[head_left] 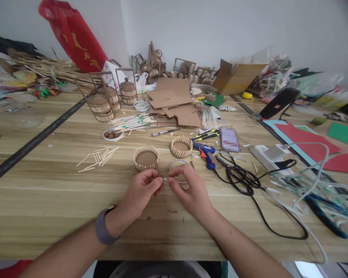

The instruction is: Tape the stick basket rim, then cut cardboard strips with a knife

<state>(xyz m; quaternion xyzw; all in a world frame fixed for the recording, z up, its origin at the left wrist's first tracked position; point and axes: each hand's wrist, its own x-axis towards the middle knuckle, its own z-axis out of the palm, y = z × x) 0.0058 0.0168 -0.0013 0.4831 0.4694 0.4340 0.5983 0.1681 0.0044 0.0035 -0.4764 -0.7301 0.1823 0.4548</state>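
Through the head camera I saw two round stick-walled cups, a left one and a right one, standing upright near the hands; their rings of short sticks looked complete to me, set round brown bases, and both were open on top, with no lid or tall frame; the lidded containers farther back had both, so I judged the two cups partly built by comparison; loose short sticks lay scattered to the left, unattached.

The left hand was nearly closed, thumb and forefinger pinched on a small pale piece just in front of the cups; the right hand was half curled, its thumb and forefinger close together at the piece's other side; whether they gripped it I could not tell; a white ring lay partly behind the right hand.

The wooden table was crowded; a blue glue gun lay beside the right cup, with utility knives just beyond and black cable looped to the right; a dish of brown beads sat left of centre; cardboard sheets were stacked behind; a red bag leaned against the pale wall.
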